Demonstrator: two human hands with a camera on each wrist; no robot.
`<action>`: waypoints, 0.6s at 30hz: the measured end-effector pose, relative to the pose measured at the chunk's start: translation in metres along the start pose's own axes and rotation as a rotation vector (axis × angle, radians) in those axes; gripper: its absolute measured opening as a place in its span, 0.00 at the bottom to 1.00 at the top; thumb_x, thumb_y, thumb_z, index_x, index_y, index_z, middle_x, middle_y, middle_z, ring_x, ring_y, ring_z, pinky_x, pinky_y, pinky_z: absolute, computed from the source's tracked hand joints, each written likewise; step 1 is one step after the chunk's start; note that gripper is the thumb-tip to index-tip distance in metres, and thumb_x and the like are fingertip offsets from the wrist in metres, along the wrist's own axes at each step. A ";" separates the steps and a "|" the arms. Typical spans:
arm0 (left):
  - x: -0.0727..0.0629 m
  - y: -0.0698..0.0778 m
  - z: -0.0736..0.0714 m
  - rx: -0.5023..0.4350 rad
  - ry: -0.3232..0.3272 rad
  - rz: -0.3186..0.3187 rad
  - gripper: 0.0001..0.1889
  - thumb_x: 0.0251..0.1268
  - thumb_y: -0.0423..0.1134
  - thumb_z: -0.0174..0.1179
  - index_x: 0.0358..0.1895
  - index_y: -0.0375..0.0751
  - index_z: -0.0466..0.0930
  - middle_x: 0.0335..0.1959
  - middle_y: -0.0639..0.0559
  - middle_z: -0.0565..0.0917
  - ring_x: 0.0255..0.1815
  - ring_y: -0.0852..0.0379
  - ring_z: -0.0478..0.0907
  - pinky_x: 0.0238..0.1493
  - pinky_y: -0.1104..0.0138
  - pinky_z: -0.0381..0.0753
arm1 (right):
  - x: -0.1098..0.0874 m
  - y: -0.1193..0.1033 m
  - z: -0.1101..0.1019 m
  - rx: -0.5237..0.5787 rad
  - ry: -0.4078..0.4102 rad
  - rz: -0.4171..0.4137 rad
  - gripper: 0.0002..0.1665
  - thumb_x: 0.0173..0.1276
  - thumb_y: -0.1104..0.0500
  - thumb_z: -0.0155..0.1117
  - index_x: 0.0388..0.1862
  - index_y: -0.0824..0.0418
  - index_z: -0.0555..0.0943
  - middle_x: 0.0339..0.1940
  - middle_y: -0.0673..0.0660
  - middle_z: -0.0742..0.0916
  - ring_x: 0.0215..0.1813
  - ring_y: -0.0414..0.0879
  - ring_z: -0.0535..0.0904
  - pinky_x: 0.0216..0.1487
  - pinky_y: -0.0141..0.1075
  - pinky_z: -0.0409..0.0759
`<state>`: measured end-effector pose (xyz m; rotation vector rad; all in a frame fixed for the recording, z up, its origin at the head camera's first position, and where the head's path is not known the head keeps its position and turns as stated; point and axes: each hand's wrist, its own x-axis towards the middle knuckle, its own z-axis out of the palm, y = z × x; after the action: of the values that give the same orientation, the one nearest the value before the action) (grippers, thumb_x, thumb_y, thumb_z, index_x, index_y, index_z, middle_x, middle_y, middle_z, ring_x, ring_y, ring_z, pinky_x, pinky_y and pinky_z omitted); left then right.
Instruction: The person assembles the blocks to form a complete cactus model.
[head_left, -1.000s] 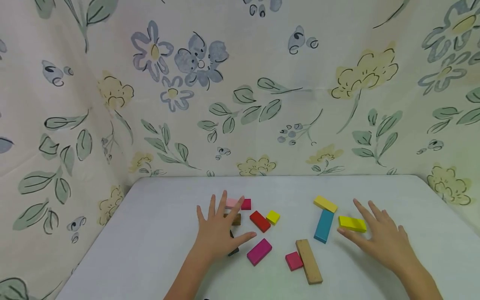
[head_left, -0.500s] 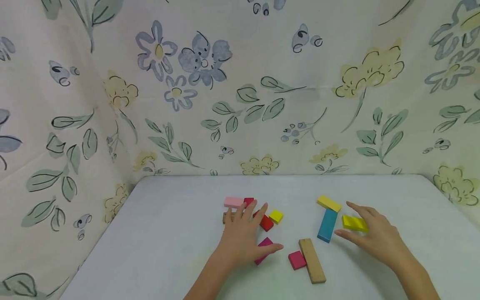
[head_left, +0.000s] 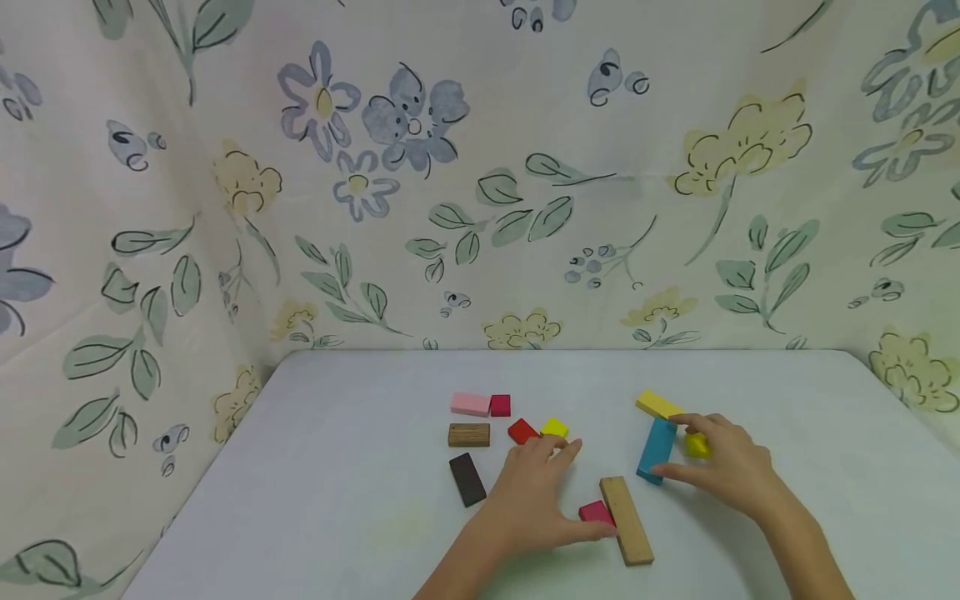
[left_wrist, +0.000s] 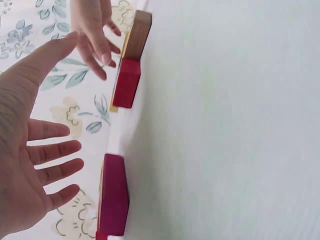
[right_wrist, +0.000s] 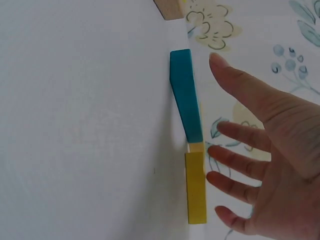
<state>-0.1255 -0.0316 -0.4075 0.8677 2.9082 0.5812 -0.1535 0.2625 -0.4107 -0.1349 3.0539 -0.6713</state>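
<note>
Blue block (head_left: 657, 448) near right hand (head_left: 729, 468)

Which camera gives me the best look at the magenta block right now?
The left wrist view: there the magenta block stands out on the white tabletop, with no fingers across it. The head view doesn't show it, probably because the left hand covers it. The right wrist view doesn't show it either.

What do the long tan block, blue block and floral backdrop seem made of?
Long tan block: probably bare matt wood, from its natural brown tone. Blue block: perhaps smooth painted wood; its even colour shows no grain. Floral backdrop: likely matt printed fabric, judging by soft creases.
</note>
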 end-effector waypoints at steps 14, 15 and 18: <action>0.006 0.013 0.010 -0.103 -0.144 -0.020 0.34 0.57 0.62 0.78 0.65 0.51 0.85 0.49 0.64 0.82 0.51 0.70 0.73 0.57 0.71 0.79 | 0.011 -0.009 -0.001 -0.002 -0.087 0.090 0.56 0.45 0.36 0.88 0.65 0.69 0.79 0.52 0.73 0.82 0.54 0.74 0.72 0.45 0.67 0.68; 0.007 0.013 0.011 -0.122 -0.151 -0.030 0.33 0.57 0.60 0.78 0.65 0.51 0.85 0.48 0.64 0.82 0.50 0.70 0.73 0.57 0.71 0.79 | 0.011 -0.008 0.000 -0.002 -0.089 0.090 0.57 0.45 0.36 0.88 0.65 0.69 0.78 0.52 0.73 0.82 0.54 0.74 0.72 0.45 0.67 0.68; 0.008 0.012 0.012 -0.162 -0.160 -0.055 0.29 0.59 0.56 0.78 0.63 0.52 0.86 0.47 0.64 0.84 0.48 0.71 0.73 0.54 0.72 0.80 | 0.013 -0.008 0.000 -0.002 -0.091 0.090 0.58 0.45 0.35 0.88 0.65 0.70 0.78 0.53 0.73 0.82 0.54 0.74 0.72 0.45 0.67 0.67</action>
<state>-0.1245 -0.0139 -0.4135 0.7736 2.6887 0.6972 -0.1655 0.2546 -0.4072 -0.0262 2.9536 -0.6387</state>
